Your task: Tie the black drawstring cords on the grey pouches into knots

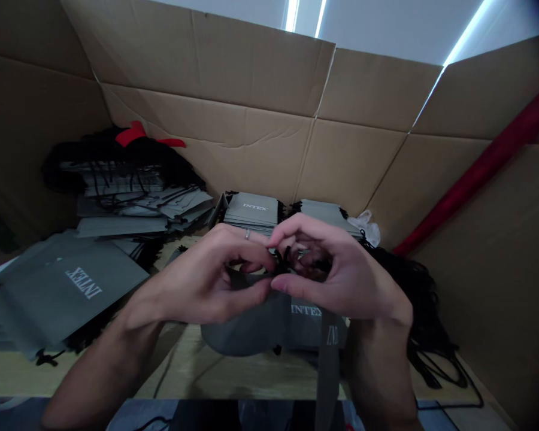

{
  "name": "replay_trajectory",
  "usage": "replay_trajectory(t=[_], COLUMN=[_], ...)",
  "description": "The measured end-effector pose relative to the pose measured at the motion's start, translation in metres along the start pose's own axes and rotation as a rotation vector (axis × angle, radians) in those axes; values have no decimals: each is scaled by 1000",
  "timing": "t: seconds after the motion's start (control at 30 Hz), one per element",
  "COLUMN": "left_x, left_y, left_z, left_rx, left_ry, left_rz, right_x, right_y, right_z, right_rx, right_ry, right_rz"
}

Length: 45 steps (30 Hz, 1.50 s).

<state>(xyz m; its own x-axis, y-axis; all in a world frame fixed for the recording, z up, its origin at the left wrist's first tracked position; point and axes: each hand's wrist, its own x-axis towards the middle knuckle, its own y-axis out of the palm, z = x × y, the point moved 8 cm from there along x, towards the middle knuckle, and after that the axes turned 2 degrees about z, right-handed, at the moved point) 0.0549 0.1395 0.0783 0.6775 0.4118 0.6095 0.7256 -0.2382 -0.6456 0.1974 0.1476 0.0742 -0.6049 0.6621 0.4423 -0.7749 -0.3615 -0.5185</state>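
Observation:
A grey cloth pouch (269, 329) printed with white letters hangs between my hands above the table's front edge. My left hand (206, 281), with a ring on one finger, pinches the pouch's top and a black drawstring (281, 263). My right hand (336, 275) meets it fingertip to fingertip, closed on the same black cord at the pouch's mouth. A grey strap (327, 371) dangles down from the pouch in front of my right forearm.
Flat grey pouches (72, 287) lie spread at the left, with a messy stack (130, 197) and red scrap (137, 134) behind. Two neat stacks (254, 212) stand at the back. Loose black cords (422, 317) pile at the right. Cardboard walls (251, 120) enclose the wooden table (233, 371).

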Motion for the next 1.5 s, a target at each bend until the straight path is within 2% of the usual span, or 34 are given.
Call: replay_trajectory(t=[0.1, 0.2, 0.37, 0.47, 0.6, 0.73, 0.93, 1.1, 1.2, 1.3, 1.5], left_x=[1, 0, -3, -2, 0, 1, 5, 2, -2, -4, 0], left_y=[0, 0, -2, 0, 1, 2, 3, 4, -2, -9, -9], left_z=[0, 3, -1, -2, 4, 0, -13, -15, -9, -5, -8], left_rx=[33, 88, 348, 325, 122, 70, -20, -208, -241, -113, 53], left_ry=[-24, -58, -36, -2, -6, 35, 116, 150, 93, 30, 21], left_rz=[11, -17, -187, -214, -158, -85, -65, -48, -98, -123, -129], right_x=[0, 0, -2, -3, -2, 2, 5, 11, 14, 13, 7], right_y=[1, -1, -6, -9, -11, -10, -10, -2, 0, -1, -7], right_z=[0, -3, 0, 4, 5, 6, 1, 2, 1, -1, 7], right_rx=[-32, -53, -109, -117, -44, 30, 242, 472, 499, 439, 232], right_ry=[-23, 16, 23, 8, -12, -33, -14, -132, -172, -145, -145], right_rz=[-1, -79, -250, -288, -248, -168, -83, 13, -25, -88, -182])
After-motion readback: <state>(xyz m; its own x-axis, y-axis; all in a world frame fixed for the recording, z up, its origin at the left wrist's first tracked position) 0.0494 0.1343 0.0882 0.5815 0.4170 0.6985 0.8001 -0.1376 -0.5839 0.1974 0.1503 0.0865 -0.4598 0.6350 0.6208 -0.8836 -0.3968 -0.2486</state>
